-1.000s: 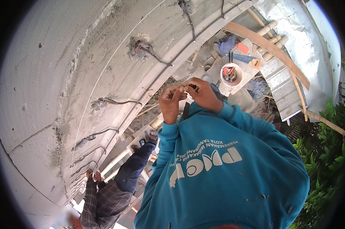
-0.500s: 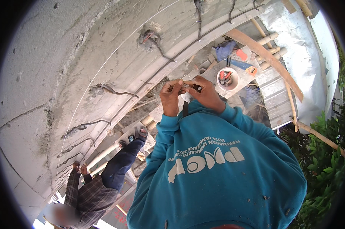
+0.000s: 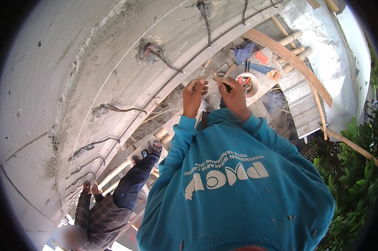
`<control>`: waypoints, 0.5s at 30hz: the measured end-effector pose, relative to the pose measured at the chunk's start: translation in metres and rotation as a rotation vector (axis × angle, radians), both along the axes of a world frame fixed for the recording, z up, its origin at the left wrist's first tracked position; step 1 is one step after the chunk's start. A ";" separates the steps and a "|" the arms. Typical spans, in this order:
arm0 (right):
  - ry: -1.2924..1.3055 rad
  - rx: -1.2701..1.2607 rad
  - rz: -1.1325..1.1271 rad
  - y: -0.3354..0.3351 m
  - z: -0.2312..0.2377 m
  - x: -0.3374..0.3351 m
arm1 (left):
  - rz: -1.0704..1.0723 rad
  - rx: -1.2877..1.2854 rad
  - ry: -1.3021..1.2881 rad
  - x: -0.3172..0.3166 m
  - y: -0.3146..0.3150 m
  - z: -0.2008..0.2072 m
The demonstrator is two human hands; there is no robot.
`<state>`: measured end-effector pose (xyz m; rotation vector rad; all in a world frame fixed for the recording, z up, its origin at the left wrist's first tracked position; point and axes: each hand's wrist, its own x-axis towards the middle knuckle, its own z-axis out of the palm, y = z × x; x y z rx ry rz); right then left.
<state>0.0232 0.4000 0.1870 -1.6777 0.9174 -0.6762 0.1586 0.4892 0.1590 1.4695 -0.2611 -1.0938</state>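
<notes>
Both of my hands are raised before my chest, close together beside the concrete wall [image 3: 126, 54]. My left hand [image 3: 193, 97] pinches thumb against fingers; anything between the tips is too small to name. A small flat brown piece [image 3: 220, 80] sticks out of my right hand [image 3: 235, 99], whose fingers are curled round it. There is a short gap between the two sets of fingertips. Along the wall runs a thin white string [image 3: 108, 79], and bent steel bars [image 3: 164, 62] jut from chipped holes in it. A long bar [image 3: 153, 97] lies across their ends.
Below stand a white bucket [image 3: 262, 86] of tools and a handsaw [image 3: 262, 69] on a plank platform [image 3: 299, 100]. A curved board [image 3: 291, 60] and bamboo poles [image 3: 322, 115] lie at the right. A co-worker [image 3: 107, 213] in plaid reaches to the bars at lower left.
My hands have moved apart; before, their fingertips met around the small piece. The left hand has risen slightly and shifted right. The wall has slid a little leftward in view.
</notes>
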 end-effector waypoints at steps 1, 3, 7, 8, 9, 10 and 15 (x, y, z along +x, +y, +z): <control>0.018 -0.002 -0.017 -0.007 -0.001 -0.004 | -0.017 0.015 -0.018 0.001 -0.009 -0.005; -0.001 -0.040 -0.069 -0.020 -0.010 -0.011 | -0.045 0.034 -0.038 0.001 -0.029 -0.015; 0.064 -0.078 -0.118 -0.049 -0.018 -0.025 | -0.066 0.079 -0.071 -0.002 -0.069 -0.027; 0.084 -0.048 -0.113 -0.057 -0.018 -0.028 | -0.066 0.093 -0.087 -0.002 -0.080 -0.030; 0.103 -0.017 -0.107 -0.064 -0.019 -0.031 | -0.030 0.088 -0.056 -0.002 -0.089 -0.040; 0.121 0.011 -0.107 -0.072 -0.020 -0.033 | 0.012 0.096 -0.038 -0.003 -0.100 -0.043; 0.048 -0.057 -0.100 -0.111 -0.032 -0.035 | 0.155 0.121 0.053 -0.002 -0.140 -0.057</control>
